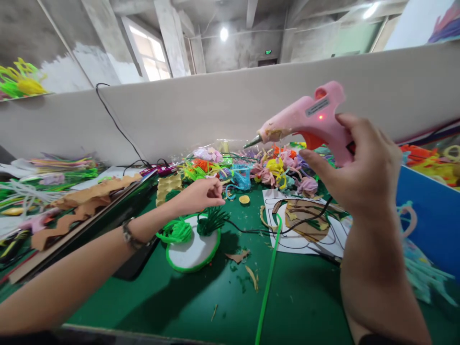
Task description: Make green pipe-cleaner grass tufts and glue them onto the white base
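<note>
My right hand (370, 163) grips the handle of a pink hot glue gun (305, 115), raised above the table with its nozzle pointing left and a red light lit. My left hand (206, 194) is closed in a pinch; what its fingers hold, if anything, is too small to make out. Just below it lies a white round disc (190, 251) edged in green pipe cleaner. On the disc sit a bright green bundle of pipe cleaners (178, 231) and a dark green bundle (212, 220). Right of these, a long green pipe cleaner (269, 282) reaches the table's front.
Heaped colourful pipe cleaners (273, 167) line the back of the green table (230, 316). A printed sheet (273, 199) with cardboard pieces lies to the right, near a blue box (427, 215). A black cord (247, 231) crosses the middle. Cardboard strips (86, 201) lie left.
</note>
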The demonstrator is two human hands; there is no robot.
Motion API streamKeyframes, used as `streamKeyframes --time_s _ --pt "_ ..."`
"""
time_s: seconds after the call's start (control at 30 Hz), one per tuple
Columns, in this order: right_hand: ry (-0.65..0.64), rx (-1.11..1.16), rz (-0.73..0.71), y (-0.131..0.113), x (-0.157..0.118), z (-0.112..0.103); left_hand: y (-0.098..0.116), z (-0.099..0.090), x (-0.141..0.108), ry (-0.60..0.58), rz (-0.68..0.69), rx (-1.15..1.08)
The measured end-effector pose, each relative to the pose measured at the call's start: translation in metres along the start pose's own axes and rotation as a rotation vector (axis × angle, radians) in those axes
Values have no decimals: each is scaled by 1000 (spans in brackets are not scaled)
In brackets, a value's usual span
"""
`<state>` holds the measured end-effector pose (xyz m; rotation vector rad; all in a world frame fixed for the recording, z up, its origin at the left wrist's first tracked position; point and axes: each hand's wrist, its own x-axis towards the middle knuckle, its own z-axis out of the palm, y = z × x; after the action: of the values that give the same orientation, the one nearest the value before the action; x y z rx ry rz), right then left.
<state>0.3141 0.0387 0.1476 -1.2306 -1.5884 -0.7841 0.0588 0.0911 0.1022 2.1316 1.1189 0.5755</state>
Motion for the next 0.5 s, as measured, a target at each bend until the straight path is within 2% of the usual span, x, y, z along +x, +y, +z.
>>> streamKeyframes --time_s 0.13,0.27,0.37,0.5 --pt "-69 57 40 -2 0 10 10 -2 -57 -64 -56 -67" --pt "-92 191 143 -3 -5 24 8 4 -103 -151 -96 -97" --pt "-185 274 195 -3 -10 29 0 13 -126 -134 -110 -107" --pt "-298 276 241 -5 -23 27 -12 28 -146 -139 -90 -153"
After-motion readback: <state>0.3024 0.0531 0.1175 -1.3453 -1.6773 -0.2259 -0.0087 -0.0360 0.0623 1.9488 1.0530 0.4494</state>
